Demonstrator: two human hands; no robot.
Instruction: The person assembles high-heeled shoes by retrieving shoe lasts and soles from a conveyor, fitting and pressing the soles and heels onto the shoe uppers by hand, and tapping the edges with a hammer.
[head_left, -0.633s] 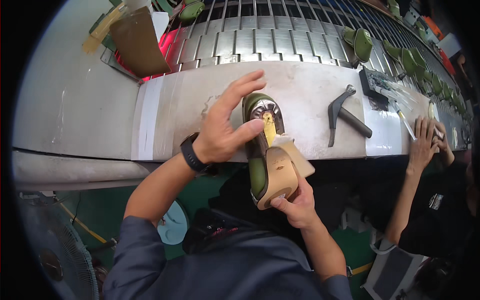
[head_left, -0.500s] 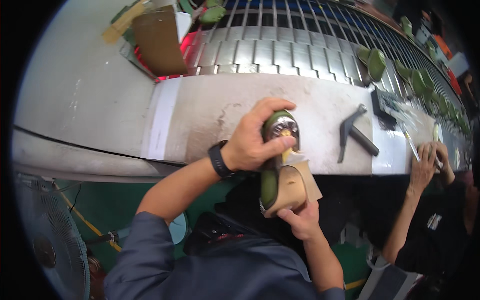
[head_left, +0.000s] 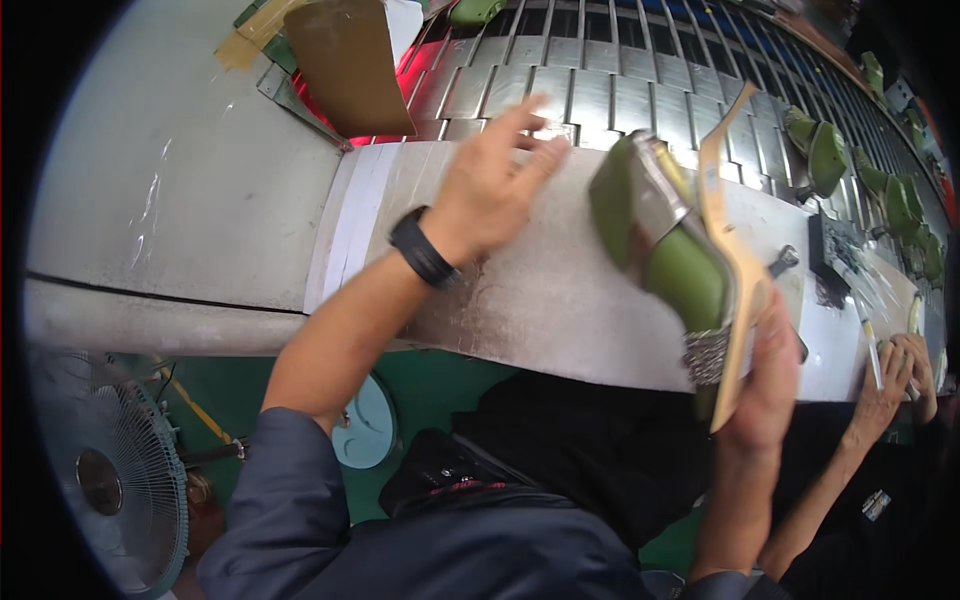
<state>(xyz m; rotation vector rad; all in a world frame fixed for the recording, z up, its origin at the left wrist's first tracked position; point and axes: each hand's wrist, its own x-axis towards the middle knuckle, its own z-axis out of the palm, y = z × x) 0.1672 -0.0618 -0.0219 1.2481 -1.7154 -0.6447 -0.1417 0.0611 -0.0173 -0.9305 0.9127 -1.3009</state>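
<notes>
Over the bench, my right hand (head_left: 762, 395) grips a green shoe last (head_left: 688, 280) by its rear end, fingers closed round it. A silvery strap upper (head_left: 664, 195) wraps its front, and a tan insole (head_left: 742, 275) runs along its underside, turned to the right. Rough silvery trim (head_left: 706, 357) circles the heel part. My left hand (head_left: 495, 190), wearing a black wristband, is off the last and above the bench at left, blurred, with fingers apart and nothing in them. Behind the last and my right hand, a hammer (head_left: 785, 261) lies mostly hidden.
Beyond the bench (head_left: 500, 310) runs a slatted metal conveyor (head_left: 540, 85) carrying green lasts (head_left: 826, 160). A brown board (head_left: 350, 65) stands at its left. A fan (head_left: 120, 480) and a blue stool (head_left: 364, 425) are lower left. A co-worker's hands (head_left: 885, 385) are at right, near a dark tray (head_left: 828, 255).
My left hand has let go of the last and moved up and left. My right hand has carried the last to the right and turned it upright, its insole now facing right.
</notes>
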